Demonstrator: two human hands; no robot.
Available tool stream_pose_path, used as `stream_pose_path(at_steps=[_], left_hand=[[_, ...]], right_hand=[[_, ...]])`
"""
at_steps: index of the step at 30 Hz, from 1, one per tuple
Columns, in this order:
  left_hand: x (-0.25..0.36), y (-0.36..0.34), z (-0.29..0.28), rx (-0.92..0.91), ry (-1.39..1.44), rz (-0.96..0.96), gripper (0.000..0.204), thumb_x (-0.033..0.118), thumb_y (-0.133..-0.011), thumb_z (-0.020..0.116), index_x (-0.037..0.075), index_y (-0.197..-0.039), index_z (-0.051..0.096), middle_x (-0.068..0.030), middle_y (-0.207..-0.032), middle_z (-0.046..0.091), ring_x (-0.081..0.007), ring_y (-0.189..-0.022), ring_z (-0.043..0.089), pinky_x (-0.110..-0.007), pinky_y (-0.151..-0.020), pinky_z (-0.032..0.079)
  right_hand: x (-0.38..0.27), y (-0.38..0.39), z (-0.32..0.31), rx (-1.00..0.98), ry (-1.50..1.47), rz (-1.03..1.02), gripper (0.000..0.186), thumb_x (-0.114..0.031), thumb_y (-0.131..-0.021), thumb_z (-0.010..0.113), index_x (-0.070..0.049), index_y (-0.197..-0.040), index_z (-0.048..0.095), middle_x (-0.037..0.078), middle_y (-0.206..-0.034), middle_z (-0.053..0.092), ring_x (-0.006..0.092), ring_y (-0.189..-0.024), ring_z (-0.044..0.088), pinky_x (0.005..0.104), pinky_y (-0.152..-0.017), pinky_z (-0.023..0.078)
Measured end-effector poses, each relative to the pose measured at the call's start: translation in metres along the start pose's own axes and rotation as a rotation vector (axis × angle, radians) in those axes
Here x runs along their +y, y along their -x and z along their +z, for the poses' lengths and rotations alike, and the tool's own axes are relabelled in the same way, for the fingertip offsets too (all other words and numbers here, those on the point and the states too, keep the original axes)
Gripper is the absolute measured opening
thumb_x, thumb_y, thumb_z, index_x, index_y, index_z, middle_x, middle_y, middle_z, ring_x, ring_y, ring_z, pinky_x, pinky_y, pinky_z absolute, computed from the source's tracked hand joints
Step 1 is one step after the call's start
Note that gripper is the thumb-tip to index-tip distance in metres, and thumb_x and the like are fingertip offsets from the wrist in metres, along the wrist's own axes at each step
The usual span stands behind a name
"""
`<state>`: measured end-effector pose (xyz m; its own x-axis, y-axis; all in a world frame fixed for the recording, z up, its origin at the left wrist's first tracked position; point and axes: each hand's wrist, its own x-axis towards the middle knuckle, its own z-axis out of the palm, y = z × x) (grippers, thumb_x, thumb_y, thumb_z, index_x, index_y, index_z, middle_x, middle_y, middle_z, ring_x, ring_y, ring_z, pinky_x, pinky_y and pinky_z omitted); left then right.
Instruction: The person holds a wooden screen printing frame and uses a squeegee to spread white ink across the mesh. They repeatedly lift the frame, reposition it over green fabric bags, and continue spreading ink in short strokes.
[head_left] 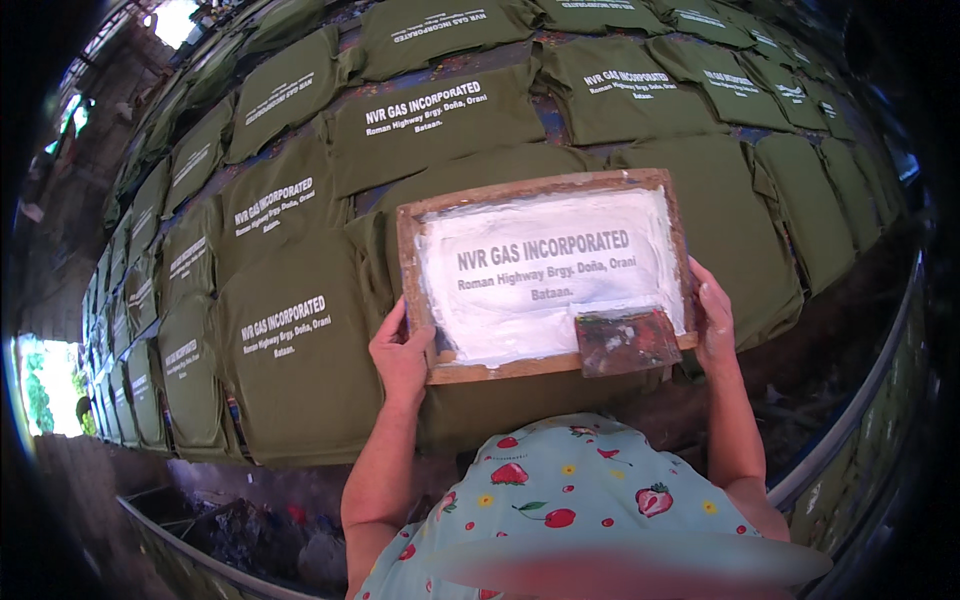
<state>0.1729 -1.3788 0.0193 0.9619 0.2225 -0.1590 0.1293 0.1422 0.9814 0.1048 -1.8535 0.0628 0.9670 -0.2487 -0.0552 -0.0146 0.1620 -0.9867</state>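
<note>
Between both sets of fingers, grips a wood-framed screen (533, 190), w/ left hand (402, 355) on its L side & right hand (714, 315) on its R side. L thumb laid over front of frame nr lower L corner, other L fingers partly hidden round the edge. R fingers closed on R edge, R thumb unclear, can't tell its exact spot. Inside frame, btwn the two hands, white paste (490, 325) smeared thickly over mesh, esp. nr the borders, w/ grey lettering across the middle. Just L of R fingers, at frame's lower R corner, a dark, stained flat slab (628, 345), overhanging bottom bar. Under & beyond fingers, rows of olive-green shirts (268, 385) laid flat, many w/ white print; can't tell frame-to-cloth contact. Just past R fingertips, a plain-looking green shirt (735, 230), partly behind frame. Body side of fingers, btwn forearms, a pale-blue garment (580, 490) w/ strawberries, cherries & yellow flowers. Well R of R fingers, a metal rail (858, 400), bent by lens.
</note>
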Motion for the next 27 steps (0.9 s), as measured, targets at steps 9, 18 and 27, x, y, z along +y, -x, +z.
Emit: stream_pose_path(at_steps=[9,18,27], left_hand=[[0.013,-0.049,-0.031,0.067,-0.033,-0.001,0.067,-0.018,-0.087,0.069,-0.012,-0.154,0.058,-0.0186,-0.143,0.071,-0.0219,-0.124,0.072,-0.034,-0.111,0.055],[0.002,-0.045,-0.037,0.131,0.001,-0.034,0.068,-0.019,-0.088,0.069,-0.012,-0.154,0.058,-0.0188,-0.146,0.070,-0.0224,-0.126,0.071,-0.035,-0.111,0.055],[-0.001,-0.046,-0.039,0.154,-0.012,-0.054,0.068,-0.020,-0.087,0.068,-0.011,-0.154,0.058,-0.0179,-0.145,0.070,-0.0217,-0.127,0.071,-0.035,-0.112,0.054]], right_hand=[[0.024,-0.067,0.063,-0.119,-0.059,0.072,0.088,-0.053,-0.109,0.062,0.010,-0.166,0.039,0.020,-0.167,0.051,0.0285,-0.154,0.049,0.0426,-0.131,0.033],[0.043,-0.087,0.063,-0.186,0.015,0.068,0.084,-0.048,-0.111,0.059,0.010,-0.167,0.039,0.020,-0.167,0.050,0.0276,-0.155,0.047,0.0409,-0.132,0.030],[0.059,-0.088,0.065,-0.060,0.045,0.092,0.054,-0.024,-0.120,0.045,0.009,-0.163,0.047,0.016,-0.163,0.056,0.0230,-0.148,0.053,0.0371,-0.128,0.035]])
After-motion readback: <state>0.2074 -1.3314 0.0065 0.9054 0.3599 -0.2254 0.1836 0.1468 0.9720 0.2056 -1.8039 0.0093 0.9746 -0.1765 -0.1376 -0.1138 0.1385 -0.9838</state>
